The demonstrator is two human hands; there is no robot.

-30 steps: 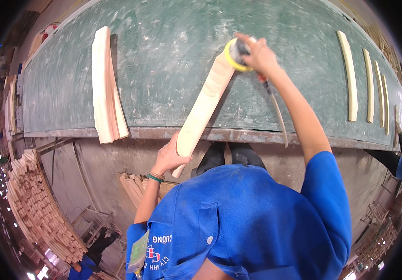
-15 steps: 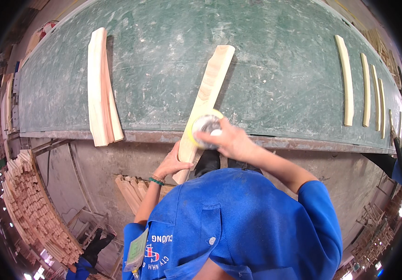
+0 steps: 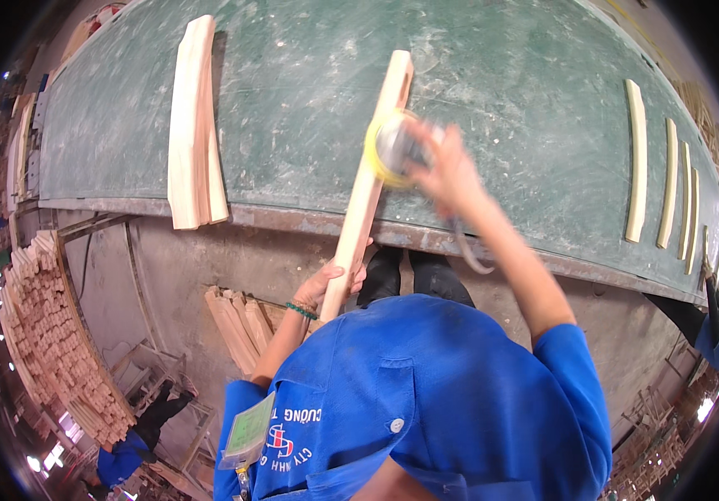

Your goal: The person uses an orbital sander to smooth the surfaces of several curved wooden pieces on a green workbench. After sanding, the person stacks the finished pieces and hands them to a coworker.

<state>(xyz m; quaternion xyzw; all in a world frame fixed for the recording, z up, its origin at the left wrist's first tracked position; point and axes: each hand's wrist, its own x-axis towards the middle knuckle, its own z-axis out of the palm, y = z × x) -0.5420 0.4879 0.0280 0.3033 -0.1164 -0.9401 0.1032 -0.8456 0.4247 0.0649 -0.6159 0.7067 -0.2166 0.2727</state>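
A long pale wooden piece [image 3: 368,184] lies slanted across the near edge of the green dusty workbench [image 3: 501,108], its near end sticking out past the edge. My left hand [image 3: 332,282] grips that near end. My right hand [image 3: 439,163] is closed on a round sander with a yellow pad [image 3: 391,149], pressed on the upper half of the piece. The hand and the sander are motion-blurred. A hose or cord [image 3: 470,250] hangs below my right wrist.
A stack of curved wooden blanks [image 3: 192,125] lies at the left of the bench. Several thin curved slats [image 3: 637,159] lie at the right. More blanks [image 3: 238,321] lean below the bench, and a large pile of wood pieces [image 3: 50,334] stands at the left.
My right hand has swept the sander from the far end of the piece down to the bench edge, then back up toward the far half. My left hand keeps its hold on the near end.
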